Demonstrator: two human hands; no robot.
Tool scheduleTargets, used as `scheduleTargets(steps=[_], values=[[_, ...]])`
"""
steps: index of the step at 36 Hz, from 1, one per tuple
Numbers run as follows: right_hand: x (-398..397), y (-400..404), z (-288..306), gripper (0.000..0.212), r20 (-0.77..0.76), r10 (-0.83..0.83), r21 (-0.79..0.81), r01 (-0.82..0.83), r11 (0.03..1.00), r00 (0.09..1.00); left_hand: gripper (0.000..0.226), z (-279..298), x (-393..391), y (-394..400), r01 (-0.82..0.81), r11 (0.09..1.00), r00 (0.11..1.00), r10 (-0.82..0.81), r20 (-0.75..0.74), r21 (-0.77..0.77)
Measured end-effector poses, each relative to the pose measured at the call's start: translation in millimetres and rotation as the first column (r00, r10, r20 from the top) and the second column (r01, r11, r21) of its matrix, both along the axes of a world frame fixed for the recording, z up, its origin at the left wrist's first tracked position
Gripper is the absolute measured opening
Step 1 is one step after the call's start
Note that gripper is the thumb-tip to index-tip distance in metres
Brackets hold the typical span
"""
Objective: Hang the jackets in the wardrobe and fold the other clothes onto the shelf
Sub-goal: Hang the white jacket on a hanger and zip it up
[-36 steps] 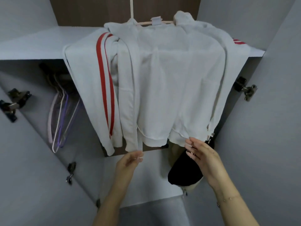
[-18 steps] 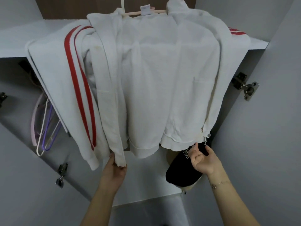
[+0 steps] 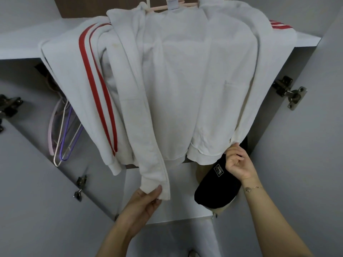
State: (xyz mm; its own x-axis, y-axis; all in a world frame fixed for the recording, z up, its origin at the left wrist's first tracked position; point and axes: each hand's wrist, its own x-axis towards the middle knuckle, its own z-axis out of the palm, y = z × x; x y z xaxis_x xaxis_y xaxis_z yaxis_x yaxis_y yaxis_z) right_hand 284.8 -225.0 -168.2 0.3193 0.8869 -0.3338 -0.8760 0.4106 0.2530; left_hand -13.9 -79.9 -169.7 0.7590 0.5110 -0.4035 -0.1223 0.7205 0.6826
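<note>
A white zip jacket [image 3: 185, 80] with red stripes on its sleeves hangs open on a pink hanger [image 3: 157, 8] inside the wardrobe. My left hand [image 3: 144, 201] pinches the lower corner of the jacket's left front panel, thumb on top of the cloth. My right hand [image 3: 237, 162] grips the bottom of the right front edge near the zip end, fingers curled. The left sleeve drapes down beside the panel; the right sleeve lies over the upper shelf [image 3: 22, 43].
Several empty hangers [image 3: 63, 134], pink, white and purple, hang at the left inside the wardrobe. A black bag [image 3: 217, 190] sits on the lower shelf [image 3: 178, 206] under my right hand. Open grey doors with metal hinges [image 3: 289, 91] flank both sides.
My left hand has taken hold of the left panel's bottom corner and drawn it down towards me. My right hand closed on the right front edge by the zip.
</note>
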Motion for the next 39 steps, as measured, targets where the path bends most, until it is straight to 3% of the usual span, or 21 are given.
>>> scheduleTargets(steps=[4, 8, 13, 16, 17, 21, 25, 28, 30, 34, 39], values=[[-22, -11, -2, 0.008, 0.058, -0.074, -0.054, 0.077, 0.996, 0.996, 0.054, 9, 3, -14, 0.055, 0.989, 0.997, -0.046, -0.068, 0.134], [-64, -27, 3, 0.006, 0.319, -0.043, -0.165, 0.100, 0.981, 0.947, 0.055, 28, 10, -35, 0.084, 0.972, 0.996, -0.075, -0.051, 0.220], [-112, -47, 26, 0.033, 0.654, 0.142, -0.249, 0.034, 0.968, 0.743, 0.029, 60, 19, -59, 0.194, 0.884, 0.981, -0.174, -0.085, 0.426], [-136, -56, 44, 0.011, 0.759, 0.196, -0.325, 0.100, 0.941, 0.622, 0.019, 71, 23, -68, 0.242, 0.849, 0.969, -0.233, -0.077, 0.470], [-143, -58, 46, 0.015, 0.787, 0.180, -0.327, 0.151, 0.933, 0.591, 0.018, 72, 24, -70, 0.242, 0.853, 0.968, -0.248, -0.049, 0.462], [-170, -61, 58, 0.022, 0.838, 0.077, -0.296, 0.332, 0.895, 0.540, 0.025, 80, 27, -87, 0.175, 0.871, 0.971, -0.231, 0.067, 0.459], [-191, -61, 68, 0.019, 0.847, 0.026, -0.285, 0.413, 0.865, 0.531, 0.047, 81, 34, -103, -0.040, 0.850, 0.997, 0.000, 0.077, 0.526], [-205, -62, 76, 0.014, 0.862, 0.001, -0.263, 0.446, 0.856, 0.507, 0.057, 82, 35, -109, -0.124, 0.795, 0.991, 0.075, 0.107, 0.593], [-212, -63, 77, 0.009, 0.867, -0.009, -0.258, 0.463, 0.848, 0.498, 0.055, 83, 35, -110, -0.123, 0.793, 0.992, 0.077, 0.102, 0.597], [-214, -64, 78, 0.021, 0.840, -0.035, -0.316, 0.541, 0.780, 0.541, 0.048, 84, 38, -112, -0.069, 0.848, 0.996, 0.032, 0.080, 0.526], [-210, -67, 75, 0.026, 0.847, -0.035, -0.306, 0.541, 0.783, 0.531, 0.017, 87, 42, -117, -0.066, 0.862, 0.995, 0.020, 0.096, 0.503]])
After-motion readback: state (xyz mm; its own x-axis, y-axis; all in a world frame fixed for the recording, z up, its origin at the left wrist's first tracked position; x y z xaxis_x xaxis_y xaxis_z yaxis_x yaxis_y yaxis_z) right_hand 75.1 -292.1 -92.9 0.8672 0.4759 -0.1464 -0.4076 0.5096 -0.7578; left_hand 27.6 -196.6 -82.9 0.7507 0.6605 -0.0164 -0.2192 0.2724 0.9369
